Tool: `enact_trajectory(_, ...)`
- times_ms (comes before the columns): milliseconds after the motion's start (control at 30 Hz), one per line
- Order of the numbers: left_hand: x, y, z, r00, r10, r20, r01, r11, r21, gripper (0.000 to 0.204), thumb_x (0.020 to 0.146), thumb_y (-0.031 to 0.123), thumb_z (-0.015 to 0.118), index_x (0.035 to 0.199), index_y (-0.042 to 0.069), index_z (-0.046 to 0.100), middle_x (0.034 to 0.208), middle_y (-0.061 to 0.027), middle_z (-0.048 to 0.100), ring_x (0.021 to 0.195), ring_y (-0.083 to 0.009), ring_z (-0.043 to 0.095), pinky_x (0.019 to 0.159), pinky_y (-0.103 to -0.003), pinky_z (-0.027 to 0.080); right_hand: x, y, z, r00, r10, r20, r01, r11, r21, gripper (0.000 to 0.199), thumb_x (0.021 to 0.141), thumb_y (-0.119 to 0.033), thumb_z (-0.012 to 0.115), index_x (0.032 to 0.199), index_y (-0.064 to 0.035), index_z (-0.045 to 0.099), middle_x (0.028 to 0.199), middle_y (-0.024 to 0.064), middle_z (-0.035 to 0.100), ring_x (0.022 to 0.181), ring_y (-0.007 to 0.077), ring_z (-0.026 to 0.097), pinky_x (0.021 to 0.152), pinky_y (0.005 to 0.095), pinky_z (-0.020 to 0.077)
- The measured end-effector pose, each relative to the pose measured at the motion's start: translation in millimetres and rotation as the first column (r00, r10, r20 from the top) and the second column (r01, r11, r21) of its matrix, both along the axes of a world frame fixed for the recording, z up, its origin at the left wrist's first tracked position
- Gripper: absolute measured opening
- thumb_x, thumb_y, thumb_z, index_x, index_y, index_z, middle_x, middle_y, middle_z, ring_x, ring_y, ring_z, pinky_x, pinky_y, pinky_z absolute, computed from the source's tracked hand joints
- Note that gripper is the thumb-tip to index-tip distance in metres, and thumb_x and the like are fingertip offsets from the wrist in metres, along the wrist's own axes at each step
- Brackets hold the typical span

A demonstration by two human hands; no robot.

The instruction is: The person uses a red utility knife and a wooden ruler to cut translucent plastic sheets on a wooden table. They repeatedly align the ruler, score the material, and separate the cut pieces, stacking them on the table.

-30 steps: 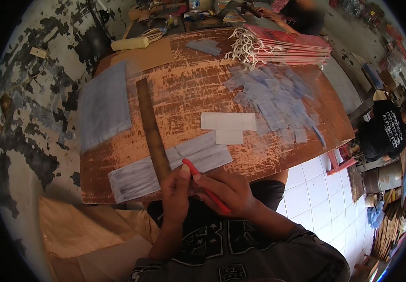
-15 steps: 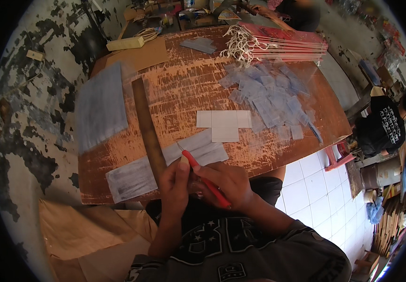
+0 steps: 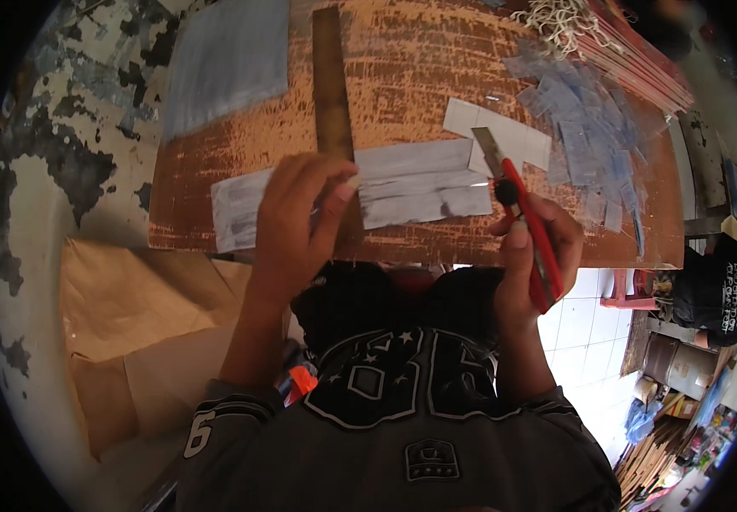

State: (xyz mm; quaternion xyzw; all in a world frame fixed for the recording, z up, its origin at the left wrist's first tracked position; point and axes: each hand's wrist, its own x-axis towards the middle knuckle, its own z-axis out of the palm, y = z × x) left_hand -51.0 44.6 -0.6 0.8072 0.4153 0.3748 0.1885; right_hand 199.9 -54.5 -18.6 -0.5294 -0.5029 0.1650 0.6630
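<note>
My right hand is closed around a red box cutter with a black slider, its blade out and angled up and left. My left hand is over the lower part of a dark flat ruler; its fingers are bent, with a small gap between thumb and fingertips and nothing seen in them. Under the ruler, across the table's near side, lies a long greyish translucent plastic strip. The blade overlaps a white T-shaped card template, which rests partly on the strip's right end.
A large bluish sheet covers the far left of the worn brown table. Several cut plastic pieces are heaped at right, near red-and-white bundles with cords. A person in black is at far right. Brown paper lies at lower left.
My hands, together at the cutter before, have moved apart; the left went to the ruler, the right carries the cutter rightward. More blade is showing. The view has shifted toward the table's near edge.
</note>
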Motion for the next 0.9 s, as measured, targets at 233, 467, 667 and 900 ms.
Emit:
enact_trajectory(233, -23, 4, -21, 0.978, -0.029, -0.208, 0.023, 0.999, -0.031, 0.052, 0.107, 0.024, 0.069, 0.153, 0.003, 0.060, 0.158, -0.0195, 0.058, 0.146, -0.0397, 0.056, 0.124, -0.050, 0.041, 3, 9, -7, 0.997, -0.056, 0.045, 0.057, 0.998, -0.017, 0.038, 0.111, -0.021, 0.066, 0.140, 0.0035, 0.058, 0.098, 0.0183, 0.075, 0.063, 0.0070, 0.058, 0.057, 0.0205, 0.0450)
enact_trajectory(467, -31, 1, -36, 0.947, -0.076, -0.312, 0.073, 0.997, -0.023, 0.066, 0.104, 0.030, 0.072, 0.162, 0.004, 0.052, 0.171, -0.0175, 0.047, 0.158, -0.0380, 0.044, 0.131, -0.056, 0.032, 5, 8, -4, 0.999, 0.039, 0.009, -0.037, 0.985, -0.167, 0.039, 0.113, -0.026, 0.067, 0.140, 0.0023, 0.064, 0.113, 0.0168, 0.076, 0.090, 0.0153, 0.075, 0.069, 0.0240, 0.0522)
enact_trajectory(667, -35, -2, -45, 0.921, -0.074, -0.383, 0.067, 0.997, -0.029, 0.067, 0.104, 0.033, 0.070, 0.161, 0.004, 0.053, 0.171, -0.0166, 0.047, 0.158, -0.0371, 0.045, 0.132, -0.058, 0.030, -5, 13, -11, 0.999, 0.028, -0.020, -0.031, 0.981, -0.190, 0.041, 0.112, -0.028, 0.068, 0.140, 0.0020, 0.064, 0.109, 0.0151, 0.077, 0.089, 0.0140, 0.074, 0.068, 0.0228, 0.0504)
enact_trajectory(900, -36, -4, -53, 0.916, -0.053, -0.398, 0.058, 0.998, 0.000, 0.069, 0.103, 0.035, 0.071, 0.163, 0.005, 0.052, 0.172, -0.0154, 0.047, 0.160, -0.0335, 0.043, 0.132, -0.056, 0.031, -9, 14, -13, 0.997, 0.073, -0.033, -0.079, 0.970, -0.231, 0.039, 0.112, -0.027, 0.069, 0.137, 0.0026, 0.065, 0.112, 0.0158, 0.077, 0.090, 0.0155, 0.075, 0.071, 0.0240, 0.0544)
